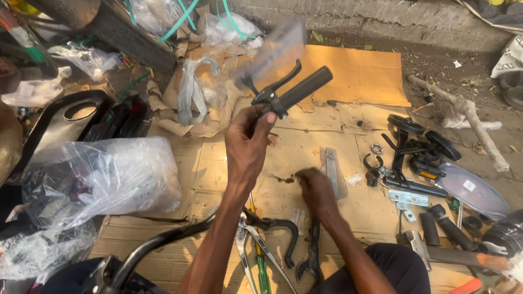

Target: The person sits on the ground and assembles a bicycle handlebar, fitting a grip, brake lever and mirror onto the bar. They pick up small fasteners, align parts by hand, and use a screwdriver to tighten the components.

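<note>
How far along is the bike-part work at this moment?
Done: brake lever already sits beside the grip as one piece. In hand: left hand holds it up; right hand reaches to the cardboard. Left: training wheels, pliers and wrench lie unused.

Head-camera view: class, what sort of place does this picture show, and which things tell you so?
Probably an outdoor bicycle assembly or repair spot on the ground. The left hand holds a grip with brake lever; pliers and training wheels lie on flattened cardboard.
</note>
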